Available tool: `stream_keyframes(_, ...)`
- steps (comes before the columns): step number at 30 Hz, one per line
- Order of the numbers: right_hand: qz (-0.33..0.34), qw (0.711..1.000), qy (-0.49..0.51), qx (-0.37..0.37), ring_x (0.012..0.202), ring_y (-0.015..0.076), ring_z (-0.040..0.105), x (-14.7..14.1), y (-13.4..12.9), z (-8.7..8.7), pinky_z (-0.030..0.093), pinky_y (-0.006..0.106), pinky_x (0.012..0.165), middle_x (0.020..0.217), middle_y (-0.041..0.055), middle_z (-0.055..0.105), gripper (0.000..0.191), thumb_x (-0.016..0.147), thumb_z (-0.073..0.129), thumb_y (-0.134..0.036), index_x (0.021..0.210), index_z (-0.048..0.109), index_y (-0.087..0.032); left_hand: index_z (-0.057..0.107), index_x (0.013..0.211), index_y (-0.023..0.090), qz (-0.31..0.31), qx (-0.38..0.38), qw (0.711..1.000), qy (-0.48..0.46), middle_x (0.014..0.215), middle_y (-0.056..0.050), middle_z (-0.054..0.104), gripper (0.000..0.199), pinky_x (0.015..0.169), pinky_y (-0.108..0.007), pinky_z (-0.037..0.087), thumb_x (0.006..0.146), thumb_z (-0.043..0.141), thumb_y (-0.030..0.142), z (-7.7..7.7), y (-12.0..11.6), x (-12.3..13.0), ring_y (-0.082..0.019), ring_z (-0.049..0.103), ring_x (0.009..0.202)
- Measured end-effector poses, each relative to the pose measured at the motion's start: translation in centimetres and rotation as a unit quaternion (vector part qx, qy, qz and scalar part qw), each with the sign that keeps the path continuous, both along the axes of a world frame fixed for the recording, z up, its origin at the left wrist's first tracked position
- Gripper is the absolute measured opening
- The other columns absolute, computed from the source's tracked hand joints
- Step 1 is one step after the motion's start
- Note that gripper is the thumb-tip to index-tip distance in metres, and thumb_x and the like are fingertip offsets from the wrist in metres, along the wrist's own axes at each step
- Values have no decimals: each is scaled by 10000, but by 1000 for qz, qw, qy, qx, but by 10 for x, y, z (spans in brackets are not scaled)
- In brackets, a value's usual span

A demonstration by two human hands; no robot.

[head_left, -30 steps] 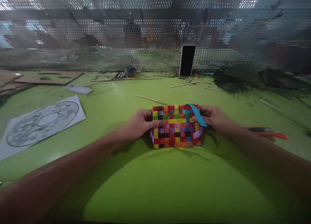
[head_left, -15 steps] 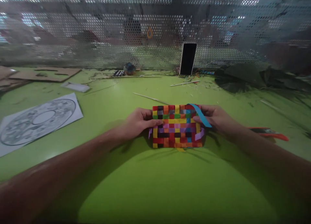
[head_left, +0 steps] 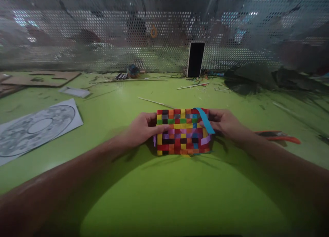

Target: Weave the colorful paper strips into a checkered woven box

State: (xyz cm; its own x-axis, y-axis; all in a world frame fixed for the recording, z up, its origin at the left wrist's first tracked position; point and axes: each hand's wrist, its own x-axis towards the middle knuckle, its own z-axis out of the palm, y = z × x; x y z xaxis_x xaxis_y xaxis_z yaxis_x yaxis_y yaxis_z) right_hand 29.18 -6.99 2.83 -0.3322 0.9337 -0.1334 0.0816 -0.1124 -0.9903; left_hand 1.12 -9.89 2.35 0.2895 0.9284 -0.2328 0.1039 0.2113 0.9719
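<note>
A small rectangular woven piece (head_left: 177, 141) of red, yellow, orange, black, purple and green strips is held upright just over the table. My left hand (head_left: 142, 129) grips its left side, thumb on the front and fingers behind. On the right side my right hand (head_left: 224, 122) pinches it the same way, its fingertips hidden behind the weave. A loose blue strip (head_left: 205, 120) hangs from the top edge in front of my right fingers. Short purple ends (head_left: 205, 140) stick out at both sides.
Orange-handled pliers or cutters (head_left: 280, 136) lie to the right. A printed sheet with a ring drawing (head_left: 74, 113) is at left, cardboard (head_left: 51, 79) behind it. A phone (head_left: 196, 60) leans on the perforated metal screen (head_left: 102, 55). A thin stick (head_left: 154, 101) and dark leaves (head_left: 252, 79) lie farther back.
The whole view has shifted slightly, so everything appears a little farther left. Both hands keep their hold on the woven piece, which tilts slightly differently.
</note>
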Motion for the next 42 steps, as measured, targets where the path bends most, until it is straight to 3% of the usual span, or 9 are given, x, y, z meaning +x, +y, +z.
stream_keyframes(5, -1, 1000, -20, 11, 842, 258, 775, 0, 0, 2, 664, 389, 816, 927, 71, 813, 436, 572, 969, -334, 972, 838, -218, 797, 996, 166, -29, 18, 999, 20, 1004, -113, 811, 395, 834, -431, 656, 744, 871, 460, -3, 2, -3, -269, 779, 883)
stream_keyframes(12, -18, 1000, -9, -13, 817, 248, 779, 6, 4, -1, 672, 396, 796, 917, 68, 810, 396, 628, 944, -322, 991, 827, -217, 794, 1002, 181, -133, 25, 990, 27, 990, -82, 809, 251, 820, -337, 635, 859, 786, 387, 4, 17, -19, -198, 764, 858)
stream_keyframes(18, -28, 999, -13, 13, 885, 263, 774, 2, 2, -2, 660, 402, 830, 1008, 85, 809, 409, 623, 947, -323, 995, 821, -212, 739, 1125, 153, -38, 48, 995, 77, 1091, -123, 790, 429, 820, -378, 637, 838, 789, 468, 4, 9, -8, -233, 760, 927)
stream_keyframes(21, -28, 999, -19, 20, 905, 276, 772, 2, 2, -3, 652, 434, 864, 978, 86, 808, 399, 633, 941, -334, 992, 821, -210, 754, 988, 143, -17, 68, 987, 144, 933, -109, 796, 422, 619, -312, 612, 802, 803, 518, 4, 7, -4, -203, 737, 728)
stream_keyframes(23, -20, 999, -30, 22, 910, 284, 772, 3, 4, -4, 653, 439, 859, 973, 88, 808, 392, 629, 942, -345, 975, 822, -205, 744, 872, 148, -30, 79, 981, 176, 748, -66, 759, 383, 485, -256, 535, 814, 788, 524, 3, 8, -6, -152, 658, 549)
stream_keyframes(26, -21, 999, -30, 22, 906, 286, 776, 4, 5, -5, 659, 428, 834, 996, 90, 808, 390, 638, 937, -350, 982, 821, -206, 698, 777, 165, -56, 84, 983, 150, 634, -23, 701, 354, 470, -224, 510, 846, 764, 506, 2, 14, -12, -122, 620, 498)
stream_keyframes(32, -35, 999, 2, -6, 817, 234, 778, 4, 6, -4, 668, 402, 817, 987, 75, 809, 326, 665, 927, -291, 967, 822, -223, 676, 845, 170, -175, 64, 979, 84, 780, -47, 751, 354, 606, -251, 578, 895, 708, 519, 4, 30, -32, -139, 692, 630)
stream_keyframes(35, -35, 999, 6, -5, 810, 225, 777, 5, 7, -4, 670, 389, 814, 980, 71, 811, 326, 669, 929, -288, 969, 820, -222, 683, 928, 174, -194, 61, 975, 87, 859, -51, 754, 343, 628, -261, 583, 910, 689, 516, 6, 32, -35, -143, 702, 666)
stream_keyframes(42, -24, 999, -15, 17, 934, 293, 781, 5, 10, -9, 658, 440, 879, 1043, 99, 807, 418, 640, 942, -364, 1007, 818, -207, 689, 889, 145, -58, 120, 982, 134, 823, -63, 736, 418, 544, -247, 525, 812, 782, 545, -3, 24, -18, -133, 655, 618)
